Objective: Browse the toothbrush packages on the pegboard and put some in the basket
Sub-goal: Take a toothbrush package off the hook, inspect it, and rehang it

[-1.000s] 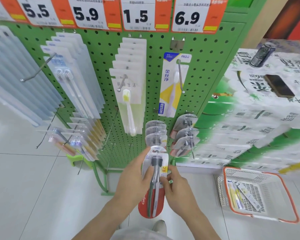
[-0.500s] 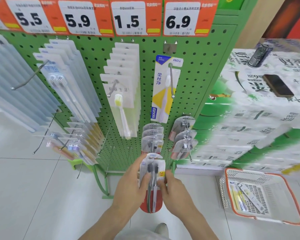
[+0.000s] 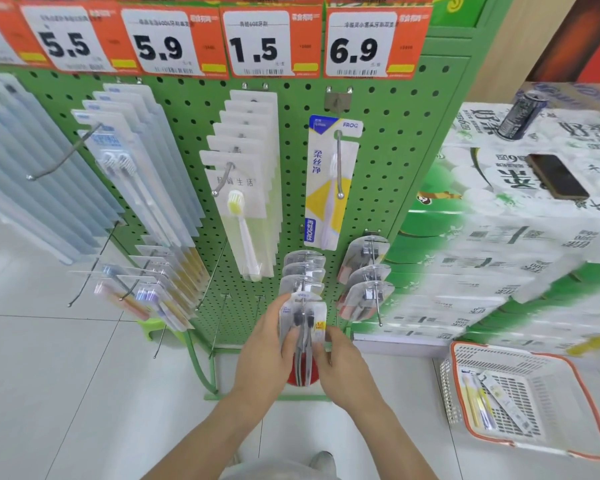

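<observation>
The pegboard [image 3: 388,174] is bright green, dotted with a regular grid of dark holes. Above it the price tags [image 3: 267,43] are white with bold black numerals, framed in orange with small yellow strips. The FROG package [image 3: 317,188] is white with a blue corner, blue lettering and a yellow diamond. The package [image 3: 303,327] between the hands is clear with dark grey brushes, a small yellow label and a red base. A hanging toothbrush [image 3: 241,223] has yellow-green bristles and a pale handle. The basket [image 3: 530,400] is white mesh with an orange rim. The floor [image 3: 66,393] is pale grey tile with thin dark joints.
</observation>
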